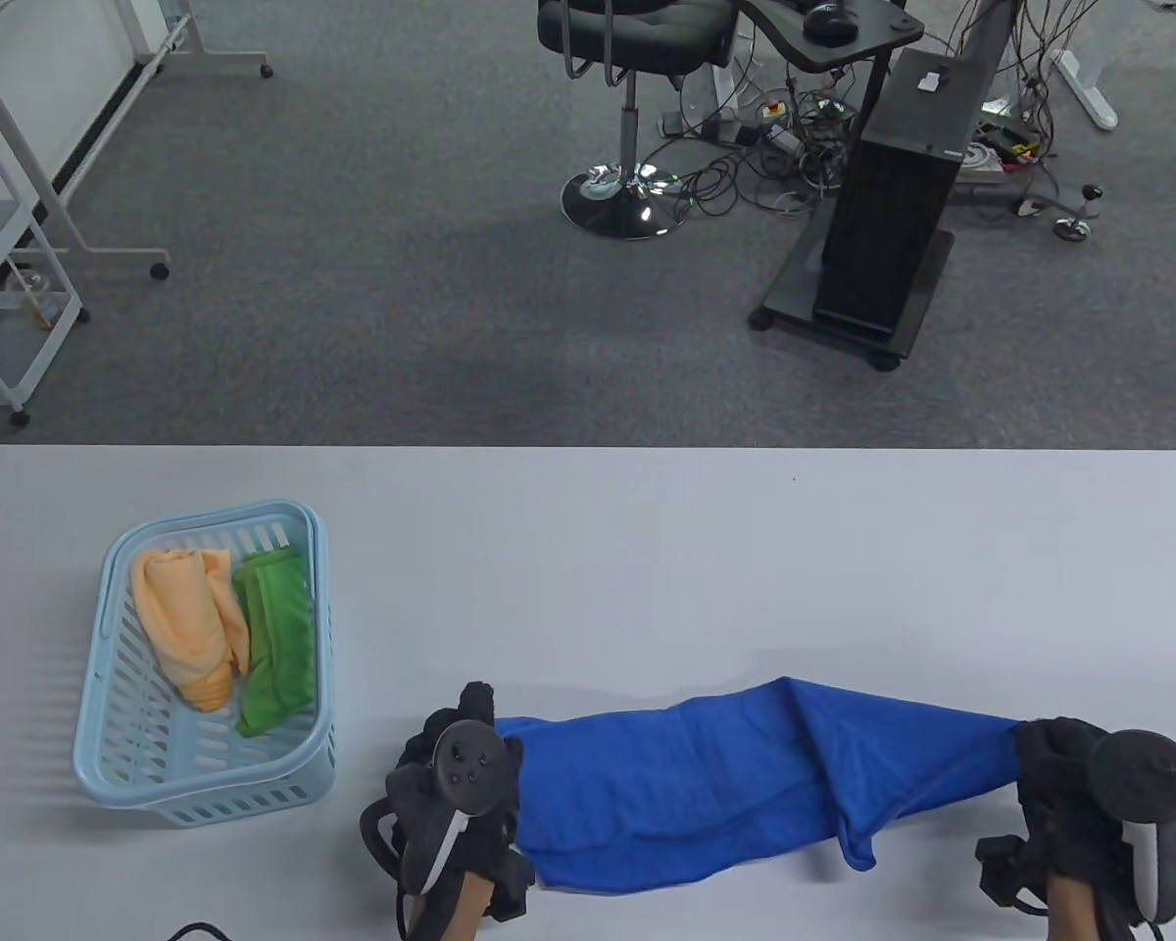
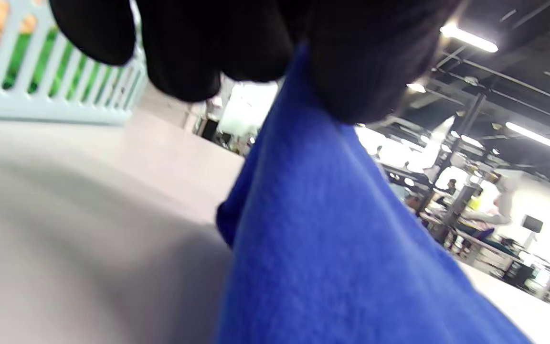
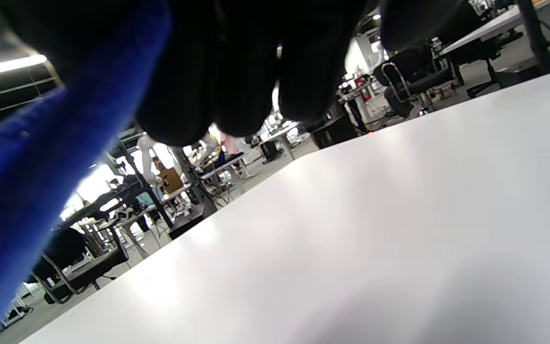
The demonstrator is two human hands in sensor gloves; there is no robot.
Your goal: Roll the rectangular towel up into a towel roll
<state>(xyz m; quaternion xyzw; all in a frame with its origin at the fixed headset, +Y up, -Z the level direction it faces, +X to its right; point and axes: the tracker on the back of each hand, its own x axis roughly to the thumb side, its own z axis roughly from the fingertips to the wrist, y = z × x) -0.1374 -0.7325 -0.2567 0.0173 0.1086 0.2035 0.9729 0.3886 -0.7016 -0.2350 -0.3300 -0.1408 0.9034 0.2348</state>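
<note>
Towel (image 1: 715,784) in blue lies bunched and creased along the near edge of the table (image 1: 647,549), stretched between your two hands and well apart from the basket (image 1: 108,627) of finished rolls at the left. Your left hand (image 1: 461,784) grips one end with its fingers (image 2: 365,71) clamped on the cloth, and your right hand (image 1: 1088,794) holds the other end the same way. Pull it taut and lay it flat, folds smoothed and edges squared, before you start rolling evenly.

Both hands sit low and wide apart — left hand (image 1: 461,784), right hand (image 1: 1088,814) — fingers curled closed.
</note>
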